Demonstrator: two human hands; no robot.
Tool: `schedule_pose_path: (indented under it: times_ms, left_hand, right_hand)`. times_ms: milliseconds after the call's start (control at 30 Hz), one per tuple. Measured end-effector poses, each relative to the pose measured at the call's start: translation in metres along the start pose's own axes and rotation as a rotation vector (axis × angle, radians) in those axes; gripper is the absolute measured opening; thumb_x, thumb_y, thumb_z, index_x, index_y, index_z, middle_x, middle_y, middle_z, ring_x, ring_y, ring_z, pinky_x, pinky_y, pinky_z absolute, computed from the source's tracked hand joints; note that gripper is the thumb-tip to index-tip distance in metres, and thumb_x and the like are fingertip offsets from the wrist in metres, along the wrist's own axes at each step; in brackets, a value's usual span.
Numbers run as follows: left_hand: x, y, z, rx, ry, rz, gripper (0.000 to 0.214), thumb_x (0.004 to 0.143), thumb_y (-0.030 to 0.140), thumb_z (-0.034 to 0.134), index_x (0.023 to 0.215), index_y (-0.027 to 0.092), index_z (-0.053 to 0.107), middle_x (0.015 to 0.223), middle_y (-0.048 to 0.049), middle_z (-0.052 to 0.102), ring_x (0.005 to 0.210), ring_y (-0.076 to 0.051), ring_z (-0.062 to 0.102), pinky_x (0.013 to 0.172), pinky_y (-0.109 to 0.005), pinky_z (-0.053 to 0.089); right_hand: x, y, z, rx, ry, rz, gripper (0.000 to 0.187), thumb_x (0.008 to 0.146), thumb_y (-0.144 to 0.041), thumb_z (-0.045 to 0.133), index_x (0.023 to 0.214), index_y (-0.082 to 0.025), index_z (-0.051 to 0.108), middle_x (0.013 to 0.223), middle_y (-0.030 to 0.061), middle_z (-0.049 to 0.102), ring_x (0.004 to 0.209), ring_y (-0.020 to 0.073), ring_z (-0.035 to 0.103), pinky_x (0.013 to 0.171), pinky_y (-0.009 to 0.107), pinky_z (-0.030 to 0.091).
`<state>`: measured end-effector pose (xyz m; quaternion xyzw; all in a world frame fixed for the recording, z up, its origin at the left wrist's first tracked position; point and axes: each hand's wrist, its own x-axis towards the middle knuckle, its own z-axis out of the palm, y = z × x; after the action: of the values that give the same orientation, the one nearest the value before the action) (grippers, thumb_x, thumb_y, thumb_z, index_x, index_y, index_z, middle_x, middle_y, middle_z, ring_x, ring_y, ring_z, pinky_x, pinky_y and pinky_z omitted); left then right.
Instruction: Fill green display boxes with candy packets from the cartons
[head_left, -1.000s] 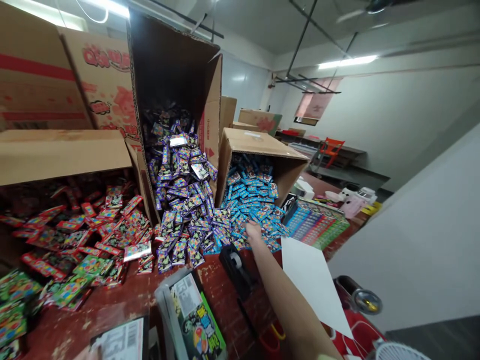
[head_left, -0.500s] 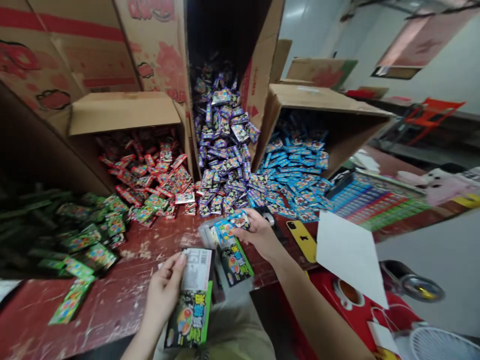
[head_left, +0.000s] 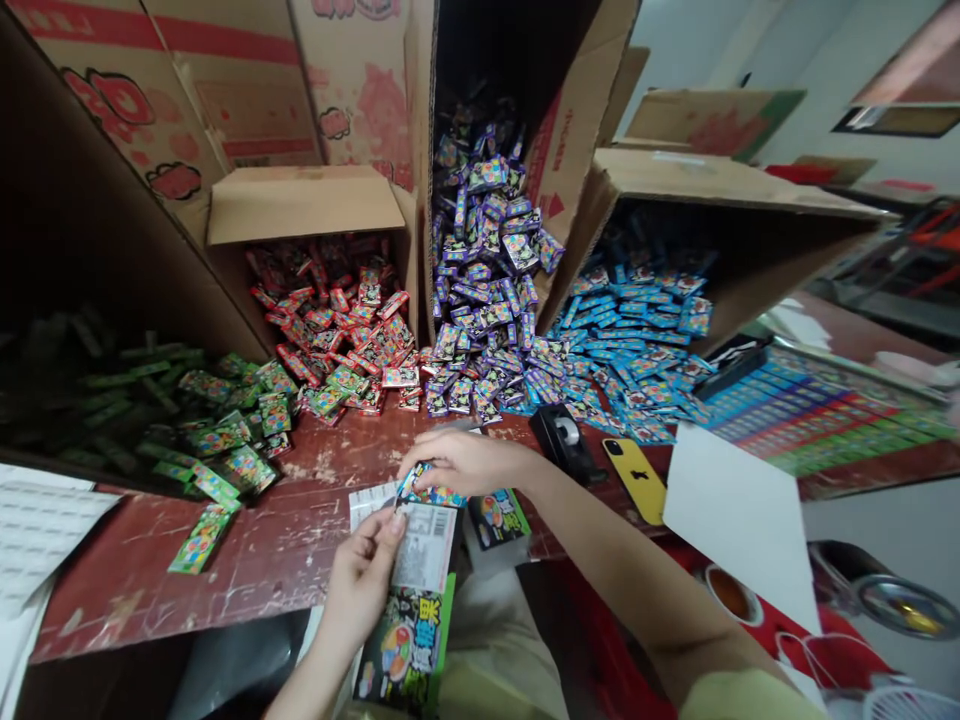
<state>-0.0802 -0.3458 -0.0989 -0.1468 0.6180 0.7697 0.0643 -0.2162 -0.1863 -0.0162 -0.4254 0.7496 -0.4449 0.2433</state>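
My left hand (head_left: 358,575) pinches the upper edge of a black and green printed candy bag (head_left: 403,648) with a white label panel. Directly above that edge, my right hand (head_left: 472,462) grips a blue candy packet (head_left: 448,494), its fingers curled over the top. Whether the packet has entered the bag's mouth, I cannot tell. A second printed candy bag (head_left: 501,516) lies just right of the first, partly under my right forearm.
Cartons spill green candy packets (head_left: 225,435), red ones (head_left: 345,325), purple ones (head_left: 487,310) and blue ones (head_left: 637,335) onto the red table (head_left: 277,560). A black tape dispenser (head_left: 559,445), yellow phone (head_left: 634,480) and white sheet (head_left: 739,520) lie right. A cup (head_left: 731,592) stands beyond.
My right hand has moved left with the blue candy packet, from over the second bag to the top of the bag in my left hand. The view has shifted leftward.
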Motion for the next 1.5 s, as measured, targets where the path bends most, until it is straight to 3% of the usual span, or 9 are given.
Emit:
schedule_pose_path:
  times_ms: [267, 467, 633, 867, 1000, 1100, 1267, 1400, 1500]
  left_hand:
    - [0.003, -0.003, -0.009, 0.037, 0.053, -0.051, 0.052, 0.067, 0.060, 0.070, 0.094, 0.016, 0.071, 0.081, -0.0068, 0.074, 0.075, -0.023, 0.067, 0.069, -0.029, 0.053]
    - [0.008, -0.005, -0.018, -0.005, 0.102, -0.100, 0.046, 0.062, 0.054, 0.077, 0.088, 0.017, 0.066, 0.074, -0.0033, 0.072, 0.068, -0.021, 0.066, 0.062, -0.027, 0.052]
    - [0.007, -0.002, -0.013, -0.071, 0.106, -0.034, 0.036, 0.068, 0.049, 0.075, 0.074, 0.019, 0.057, 0.061, 0.0034, 0.062, 0.054, -0.013, 0.057, 0.053, -0.020, 0.046]
    - [0.012, -0.001, -0.034, -0.003, 0.148, -0.068, 0.048, 0.063, 0.053, 0.078, 0.095, 0.022, 0.060, 0.075, 0.0007, 0.069, 0.067, -0.017, 0.064, 0.063, -0.023, 0.051]
    - [0.017, -0.006, -0.027, -0.023, 0.268, 0.044, 0.073, 0.068, 0.053, 0.074, 0.129, 0.026, 0.044, 0.080, -0.0002, 0.070, 0.074, -0.020, 0.067, 0.067, -0.026, 0.052]
    - [0.019, -0.003, -0.022, 0.053, 0.183, 0.088, 0.066, 0.072, 0.050, 0.071, 0.128, 0.025, 0.047, 0.090, -0.0037, 0.070, 0.080, -0.021, 0.066, 0.072, -0.027, 0.052]
    - [0.020, 0.001, -0.026, 0.262, 0.045, 0.158, 0.032, 0.074, 0.040, 0.071, 0.094, 0.023, 0.052, 0.077, 0.0018, 0.061, 0.070, -0.016, 0.059, 0.062, -0.023, 0.046]
    - [0.016, 0.001, -0.026, 0.243, 0.070, 0.274, 0.038, 0.075, 0.031, 0.072, 0.090, 0.025, 0.038, 0.080, 0.0032, 0.059, 0.073, -0.015, 0.058, 0.067, -0.023, 0.045]
    - [0.013, 0.000, -0.025, 0.208, 0.134, 0.312, 0.044, 0.072, 0.030, 0.075, 0.093, 0.026, 0.036, 0.081, 0.0042, 0.058, 0.074, -0.014, 0.059, 0.068, -0.023, 0.046]
  right_hand:
    - [0.006, 0.029, 0.031, 0.204, 0.093, 0.154, 0.014, 0.073, -0.022, 0.074, 0.081, -0.015, 0.065, 0.057, -0.0077, 0.046, 0.048, 0.0055, 0.037, 0.045, 0.018, 0.028]
    - [-0.003, 0.061, 0.061, -0.003, 0.313, -0.060, 0.020, 0.073, -0.035, 0.075, 0.064, -0.019, 0.069, 0.100, 0.0051, 0.057, 0.094, 0.0173, 0.055, 0.082, 0.030, 0.046]
    - [0.028, 0.096, 0.009, -0.194, 0.647, 0.243, 0.013, 0.080, -0.019, 0.064, 0.091, -0.021, 0.070, 0.108, 0.0104, 0.061, 0.110, 0.0251, 0.052, 0.097, 0.043, 0.040]
    - [0.055, 0.121, -0.036, -0.144, 0.737, 0.202, 0.029, 0.087, -0.018, 0.049, 0.115, -0.016, 0.055, 0.105, 0.0116, 0.064, 0.099, 0.0199, 0.060, 0.086, 0.035, 0.048]
    - [0.033, 0.114, -0.019, 0.243, 0.711, 0.099, 0.028, 0.084, -0.033, 0.056, 0.108, -0.018, 0.054, 0.079, 0.0019, 0.064, 0.069, 0.0128, 0.061, 0.063, 0.023, 0.050]
    - [0.015, 0.091, -0.005, 0.509, 0.697, 0.045, 0.028, 0.074, -0.036, 0.069, 0.093, -0.018, 0.059, 0.075, -0.0005, 0.061, 0.067, 0.0106, 0.059, 0.063, 0.021, 0.049]
    - [0.013, 0.047, 0.013, 0.496, 0.507, 0.047, 0.025, 0.072, -0.034, 0.072, 0.089, -0.018, 0.063, 0.066, -0.0029, 0.057, 0.056, 0.0083, 0.051, 0.055, 0.020, 0.044]
    - [0.026, 0.029, 0.018, 0.445, 0.207, 0.049, 0.013, 0.077, -0.023, 0.065, 0.087, -0.015, 0.063, 0.058, -0.0057, 0.052, 0.050, 0.0065, 0.045, 0.052, 0.019, 0.038]
    - [0.037, 0.023, 0.019, 0.443, 0.190, 0.049, 0.010, 0.080, -0.019, 0.062, 0.088, -0.014, 0.062, 0.063, -0.0042, 0.056, 0.054, 0.0069, 0.049, 0.054, 0.019, 0.039]
